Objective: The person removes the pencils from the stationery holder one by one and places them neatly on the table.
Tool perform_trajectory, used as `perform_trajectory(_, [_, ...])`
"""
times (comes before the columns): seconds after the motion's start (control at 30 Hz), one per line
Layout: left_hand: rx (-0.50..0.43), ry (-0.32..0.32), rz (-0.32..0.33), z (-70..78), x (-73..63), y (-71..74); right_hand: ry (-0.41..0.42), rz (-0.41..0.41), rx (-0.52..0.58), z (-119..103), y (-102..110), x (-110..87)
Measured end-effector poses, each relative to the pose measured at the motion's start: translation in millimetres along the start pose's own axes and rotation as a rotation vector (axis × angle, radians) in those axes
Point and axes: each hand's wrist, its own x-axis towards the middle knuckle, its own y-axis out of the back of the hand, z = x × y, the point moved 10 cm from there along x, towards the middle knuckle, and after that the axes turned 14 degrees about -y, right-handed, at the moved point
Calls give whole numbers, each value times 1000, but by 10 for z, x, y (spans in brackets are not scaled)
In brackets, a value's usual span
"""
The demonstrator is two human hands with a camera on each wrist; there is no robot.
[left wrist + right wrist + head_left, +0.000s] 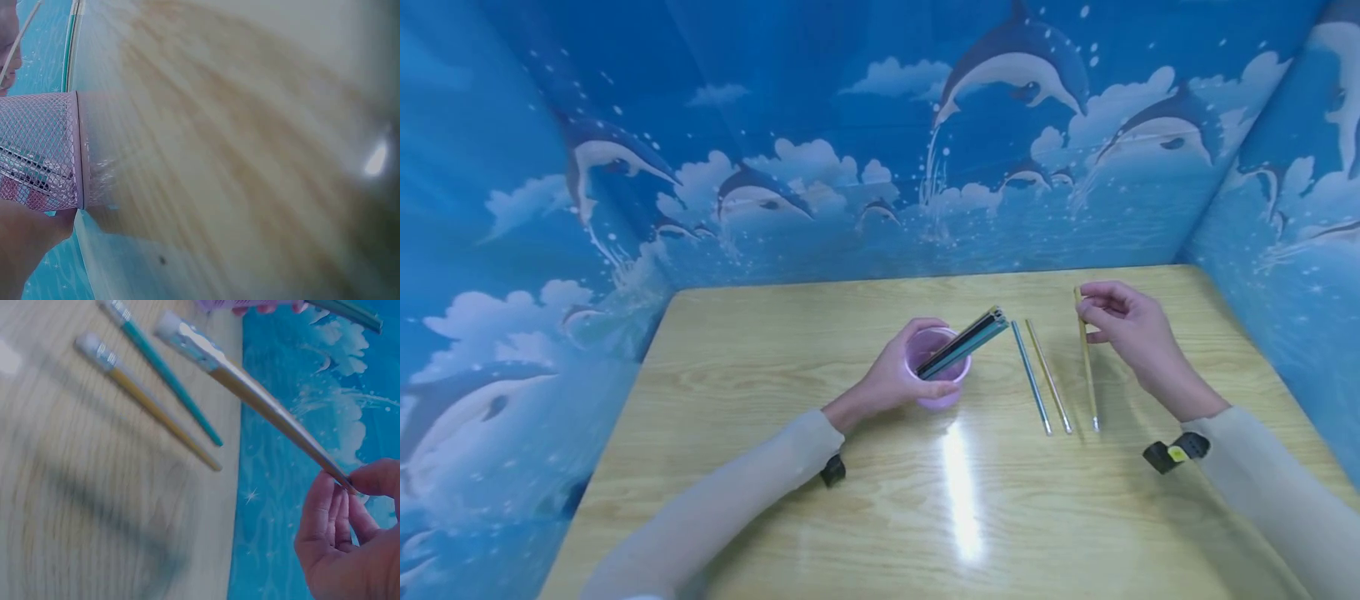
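My left hand [887, 365] grips a pink mesh pencil cup [938, 402], whose side also fills the left edge of the left wrist view. Several dark and teal pencils [964, 345] lean out of the cup toward the right. With thumb and fingertips, my right hand [1138, 333] pinches a yellow pencil [275, 415] near one end; its white eraser end points away from the fingers. Between the two hands, a teal pencil [1032, 377] and another yellow pencil [1049, 377] lie side by side on the table, eraser ends toward me.
The wood-grain table [737, 400] has a bright light reflection in front of the cup. Blue sheets with dolphins and clouds [820, 192] stand as walls along its back, left and right. A dark band with a small device [1176, 452] sits at the right wrist.
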Motion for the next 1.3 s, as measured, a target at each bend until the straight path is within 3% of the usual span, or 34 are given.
perform_trajectory(0.27, [-2, 4, -6, 4, 2, -2, -117, -106, -207, 327, -133, 315])
perform_trajectory(0.47, [5, 7, -1, 17, -16, 8, -116, -118, -327, 385, -260, 455])
perform_trajectory(0.73, [-10, -8, 2, -5, -1, -2, -186, -132, -434, 494, -371, 572])
perform_trajectory(1.3, [11, 1, -1, -14, -8, 5, -129, -113, -549, 470, -465, 618])
